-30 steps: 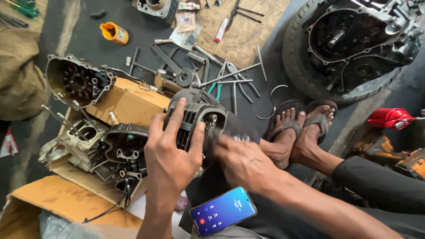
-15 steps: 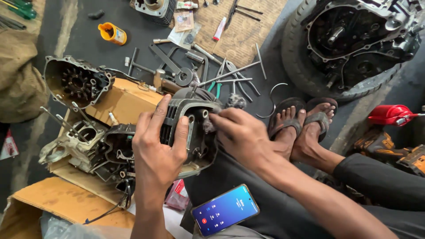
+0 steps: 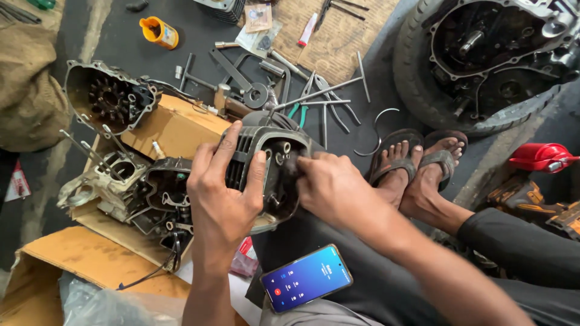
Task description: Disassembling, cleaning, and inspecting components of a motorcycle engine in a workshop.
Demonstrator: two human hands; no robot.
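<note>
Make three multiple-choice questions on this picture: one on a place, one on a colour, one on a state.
1. Where does the phone lie?
A. on the person's lap
B. on the tyre
C. in the cardboard box

2. What colour is the small can at the top left?
A. blue
B. orange-yellow
C. white

3. What does the left hand do?
A. hangs free
B. grips the finned engine part
C. holds the pliers

Answers:
1. A, it rests on the dark trousers below the hands.
2. B, its body is orange-yellow against the dark floor.
3. B, its fingers wrap over the fins, while the right hand touches the part's open face.
</note>
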